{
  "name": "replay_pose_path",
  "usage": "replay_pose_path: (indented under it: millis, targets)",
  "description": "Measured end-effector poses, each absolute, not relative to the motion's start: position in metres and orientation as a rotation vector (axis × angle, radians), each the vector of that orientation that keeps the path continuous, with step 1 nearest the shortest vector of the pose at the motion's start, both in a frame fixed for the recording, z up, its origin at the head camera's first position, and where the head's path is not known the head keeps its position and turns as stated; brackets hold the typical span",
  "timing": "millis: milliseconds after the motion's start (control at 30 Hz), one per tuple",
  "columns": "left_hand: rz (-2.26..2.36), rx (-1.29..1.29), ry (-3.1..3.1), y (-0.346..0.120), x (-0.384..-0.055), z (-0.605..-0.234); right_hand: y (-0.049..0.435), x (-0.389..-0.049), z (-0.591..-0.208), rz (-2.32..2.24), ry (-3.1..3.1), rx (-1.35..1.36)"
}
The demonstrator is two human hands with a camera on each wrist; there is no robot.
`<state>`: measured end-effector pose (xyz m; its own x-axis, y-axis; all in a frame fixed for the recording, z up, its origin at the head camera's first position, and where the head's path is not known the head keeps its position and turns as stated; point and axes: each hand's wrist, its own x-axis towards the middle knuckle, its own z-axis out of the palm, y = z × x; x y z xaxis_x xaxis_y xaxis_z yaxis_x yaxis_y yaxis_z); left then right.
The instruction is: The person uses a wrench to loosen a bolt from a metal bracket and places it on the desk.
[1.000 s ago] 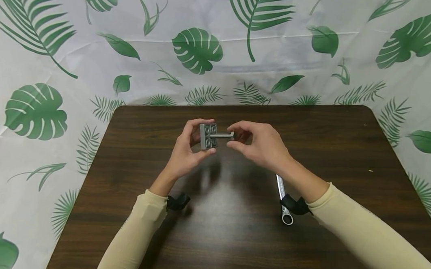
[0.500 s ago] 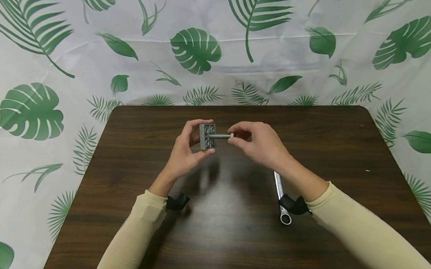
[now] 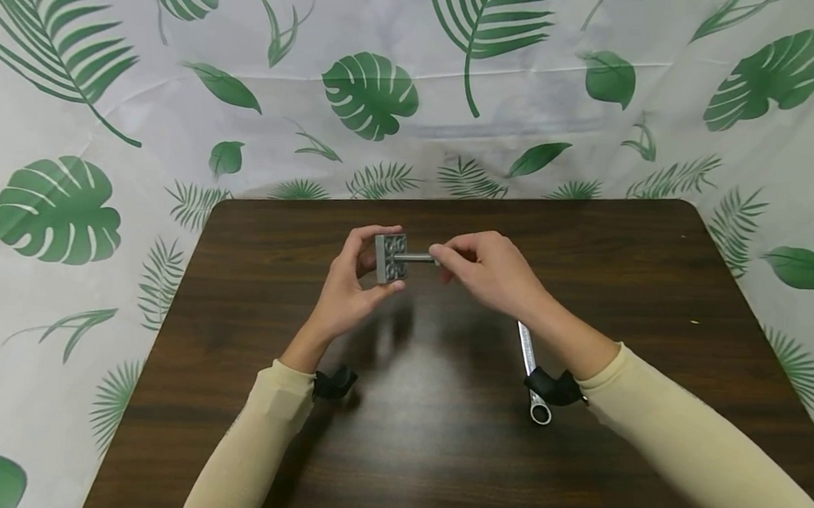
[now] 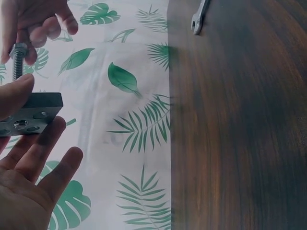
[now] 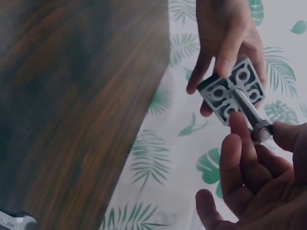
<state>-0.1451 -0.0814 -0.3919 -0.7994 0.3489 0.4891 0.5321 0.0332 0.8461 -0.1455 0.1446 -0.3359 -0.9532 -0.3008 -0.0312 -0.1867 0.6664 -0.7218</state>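
In the head view my left hand (image 3: 350,291) holds a small square metal plate (image 3: 391,257) above the table, thumb on one edge and fingers on the opposite one. Round holes and raised ribs show on the plate's face in the right wrist view. A bolt (image 3: 415,257) stands out from its middle toward the right. My right hand (image 3: 494,275) pinches the bolt's free end between thumb and fingers. That end carries a hexagonal piece (image 5: 261,128); whether it is a head or a nut I cannot tell. Threads show on the bolt (image 4: 17,67) in the left wrist view.
A box-end wrench (image 3: 541,412) lies on the dark wooden table (image 3: 396,453), partly hidden beneath my right wrist and its black strap (image 3: 553,387). Behind the table hangs a white cloth (image 3: 276,124) printed with green leaves. A tiny pale scrap (image 3: 695,322) lies at the right.
My right thumb has moved up over the bolt's end, and the fingers have shifted round beneath it. My left hand and the plate stay nearly still. The wrench has not moved on the table.
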Motion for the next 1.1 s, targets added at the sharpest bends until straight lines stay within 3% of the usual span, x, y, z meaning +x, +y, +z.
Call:
replay_pose_path:
  millis: [333, 600, 967, 1100]
  targets:
    - [-1.880, -0.918, -2.141, -0.084, -0.154, -0.407, 0.143, -0.145, -0.345, -1.232, 3.002, -0.920]
    - [-1.859, -0.920, -2.146, -0.082, -0.146, -0.393, 0.147, -0.146, -0.341, -1.124, 2.827, -0.405]
    - [-1.872, -0.908, -2.149, -0.081, -0.146, -0.391, 0.145, -0.143, -0.342, -1.281, 2.877, -0.694]
    - [-1.868, -0.917, -2.142, -0.082, -0.146, -0.390, 0.145, -0.143, -0.341, -1.291, 2.810, -0.599]
